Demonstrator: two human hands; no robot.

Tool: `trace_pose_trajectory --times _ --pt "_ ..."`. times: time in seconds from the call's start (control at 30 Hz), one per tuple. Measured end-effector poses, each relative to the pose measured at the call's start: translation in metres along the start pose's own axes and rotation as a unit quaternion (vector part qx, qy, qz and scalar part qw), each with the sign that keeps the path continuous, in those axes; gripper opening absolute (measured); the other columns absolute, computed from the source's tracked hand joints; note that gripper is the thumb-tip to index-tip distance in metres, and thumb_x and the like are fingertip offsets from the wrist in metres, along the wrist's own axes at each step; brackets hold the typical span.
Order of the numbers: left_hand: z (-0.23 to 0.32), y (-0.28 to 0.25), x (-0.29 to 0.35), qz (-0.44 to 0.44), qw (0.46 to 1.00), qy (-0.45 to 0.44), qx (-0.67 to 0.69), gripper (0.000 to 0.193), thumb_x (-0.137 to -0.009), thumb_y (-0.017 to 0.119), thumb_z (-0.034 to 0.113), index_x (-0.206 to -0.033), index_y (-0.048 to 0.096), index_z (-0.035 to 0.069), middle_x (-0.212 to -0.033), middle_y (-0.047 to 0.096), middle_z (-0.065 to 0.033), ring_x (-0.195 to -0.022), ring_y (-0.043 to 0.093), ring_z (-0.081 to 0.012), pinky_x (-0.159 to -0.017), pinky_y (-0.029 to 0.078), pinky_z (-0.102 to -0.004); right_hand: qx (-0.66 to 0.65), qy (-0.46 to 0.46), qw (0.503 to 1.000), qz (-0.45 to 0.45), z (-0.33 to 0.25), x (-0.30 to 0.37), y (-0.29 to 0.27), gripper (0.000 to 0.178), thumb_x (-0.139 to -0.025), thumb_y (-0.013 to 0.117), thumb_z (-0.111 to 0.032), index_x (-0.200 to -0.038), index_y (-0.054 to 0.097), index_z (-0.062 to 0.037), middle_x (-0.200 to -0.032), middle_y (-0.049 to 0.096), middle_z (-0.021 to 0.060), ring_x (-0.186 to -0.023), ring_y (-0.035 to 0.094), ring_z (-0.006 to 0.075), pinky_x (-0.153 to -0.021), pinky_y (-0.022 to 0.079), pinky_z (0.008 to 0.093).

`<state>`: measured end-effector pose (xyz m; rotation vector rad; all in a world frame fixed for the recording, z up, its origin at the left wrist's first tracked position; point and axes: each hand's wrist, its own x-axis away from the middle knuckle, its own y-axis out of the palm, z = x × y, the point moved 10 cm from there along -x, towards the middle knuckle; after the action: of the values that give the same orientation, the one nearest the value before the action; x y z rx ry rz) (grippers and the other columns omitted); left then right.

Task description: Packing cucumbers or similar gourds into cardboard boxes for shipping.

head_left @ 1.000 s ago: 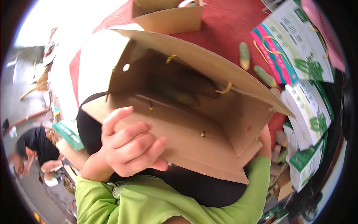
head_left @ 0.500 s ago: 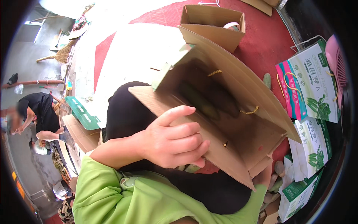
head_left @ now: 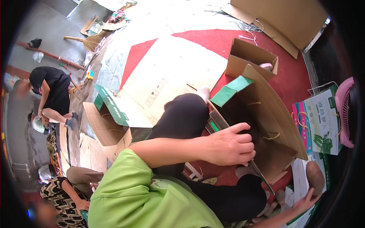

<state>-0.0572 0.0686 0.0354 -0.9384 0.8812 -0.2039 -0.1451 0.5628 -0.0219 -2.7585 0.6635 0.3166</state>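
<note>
Out from behind the box [head_left: 283, 114] comes the right hand [head_left: 306, 201], hidden half a second ago, with a radish [head_left: 315, 176] at its fingertips. That hand is closed just enough to hold it — nearly upright, just right of the box. The left hand [head_left: 232, 146] is half curled at the box's near edge; whether it grips the edge or only lies there, I cannot tell. The box is open and tilted, its inside mostly dark. Just beyond the box sits a carton [head_left: 238, 67]; right of the box stands a white pack [head_left: 319, 117] — and well left, a green-flapped box [head_left: 95, 123].
</note>
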Motion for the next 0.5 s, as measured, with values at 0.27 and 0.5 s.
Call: trace_pose_trajectory --times 0.27,0.5 --pt "0.005 -0.002 -0.002 0.017 0.999 0.033 0.02 0.027 -0.081 0.066 0.027 -0.099 0.064 0.006 -0.083 0.049 -0.003 -0.082 0.053 -0.0195 -0.098 0.039 -0.0492 0.0 -0.074 0.946 -0.315 -0.17 0.073 0.182 0.079 -0.067 0.073 -0.007 -0.138 0.04 0.0015 -0.133 0.048 0.0129 -0.124 0.047 0.0248 -0.106 0.035 0.0374" --pt "0.003 0.0 0.007 0.006 1.0 0.014 0.017 0.026 -0.08 0.066 0.026 -0.098 0.064 0.007 -0.083 0.05 -0.003 -0.083 0.053 -0.0202 -0.094 0.039 -0.046 0.232 -0.274 0.744 -0.563 -0.15 0.161 0.343 0.067 -0.057 0.076 -0.002 -0.119 0.05 -0.0018 -0.117 0.054 0.0195 -0.109 0.051 0.0396 -0.095 0.041 0.0441"
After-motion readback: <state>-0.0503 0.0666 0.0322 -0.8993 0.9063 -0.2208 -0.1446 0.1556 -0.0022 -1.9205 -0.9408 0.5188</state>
